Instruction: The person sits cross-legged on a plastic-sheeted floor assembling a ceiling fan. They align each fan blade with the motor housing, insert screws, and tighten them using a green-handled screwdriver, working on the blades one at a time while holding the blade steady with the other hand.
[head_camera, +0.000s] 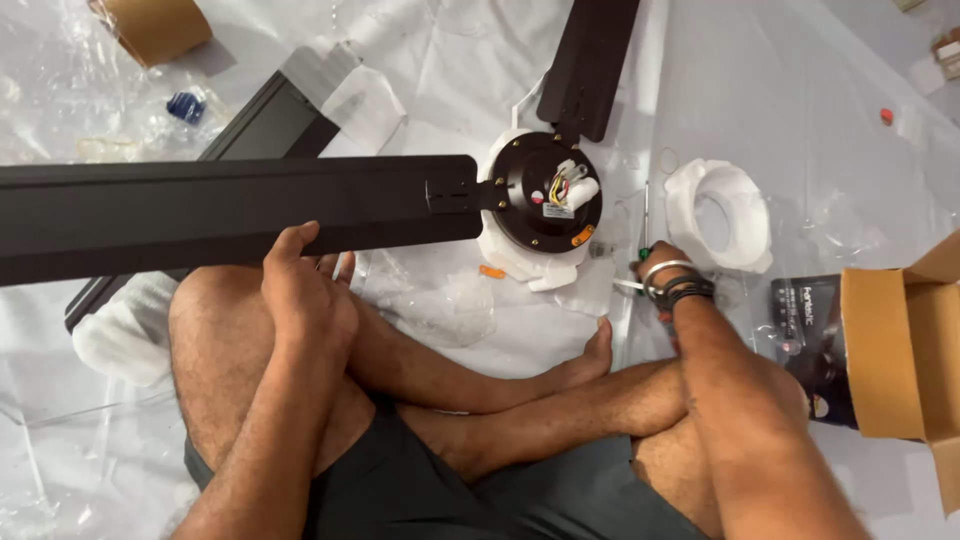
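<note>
The long dark fan blade (220, 212) lies with its long axis from 9 o'clock to 3 o'clock, its narrow end pointing toward 3 o'clock, where it meets the round motor (545, 192) near the middle of the view. The left hand (305, 290) is curled over the blade's near edge, thumb on top, holding it just above the left knee. A second blade (588, 62) runs from the motor toward 12 o'clock, and a third blade (270, 125) lies under the first, slanting toward 7 o'clock.

The right hand (655, 265), with bangles at the wrist, is down on the white sheet (800, 110) at 4 o'clock from the motor, beside a green-handled screwdriver (645, 235); its fingers are hidden, so I cannot tell its grip.

A white foam ring (722, 212) sits at 3 o'clock from the motor, an open cardboard box (905, 340) farther out at the right edge. Bare sheet lies open toward 1 and 2 o'clock.
</note>
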